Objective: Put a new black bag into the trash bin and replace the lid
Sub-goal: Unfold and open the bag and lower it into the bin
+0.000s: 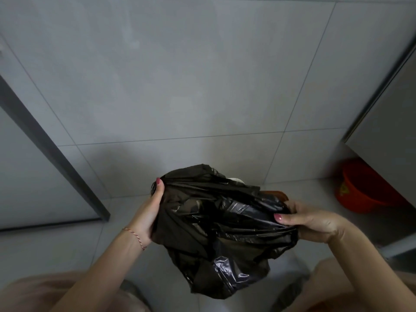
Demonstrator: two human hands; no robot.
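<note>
The left hand (pixel 151 209) grips the left edge of the black bag (pixel 221 230), thumb up, fingers tucked behind the plastic; the bag hangs stretched and crumpled, low in the middle, above the tiled floor (pixel 202 75). The right hand (pixel 313 221) pinches the right edge, thumb on top. Best now: find the mouth and spread it evenly. The bin is mostly hidden behind the bag.

Single head view, looking steeply down at tiled floor (pixel 202 86), close over hands.
</note>
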